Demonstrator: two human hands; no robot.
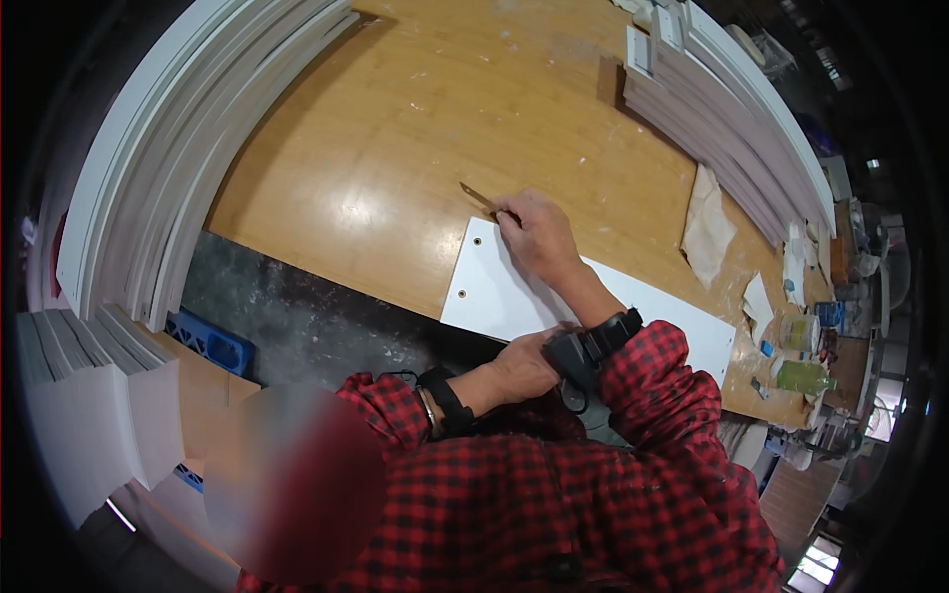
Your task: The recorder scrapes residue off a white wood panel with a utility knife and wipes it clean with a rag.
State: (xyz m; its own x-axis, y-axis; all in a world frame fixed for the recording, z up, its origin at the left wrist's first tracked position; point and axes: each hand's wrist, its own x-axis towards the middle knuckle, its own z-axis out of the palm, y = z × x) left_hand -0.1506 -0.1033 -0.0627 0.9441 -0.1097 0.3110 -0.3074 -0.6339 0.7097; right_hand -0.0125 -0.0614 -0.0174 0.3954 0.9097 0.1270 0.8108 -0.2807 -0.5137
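A long white panel [682, 318] lies near the front edge of the wooden table, with two brass-ringed holes at its left end. My right hand [539, 235] is closed over the panel's far edge, pinching a thin, narrow, brownish blade [476, 195] that points to the far left over the table. My left hand [522, 370] is at the panel's near edge, its fingers curled against it. The black device on my right wrist partly hides those fingertips.
Tall stacks of white panels stand at the left [188, 128] and far right [732, 119]. A cream cloth [706, 227] lies by the right stack. Jars, including a green one [803, 377], crowd the right end. A blue crate [213, 341] sits below the table's left edge.
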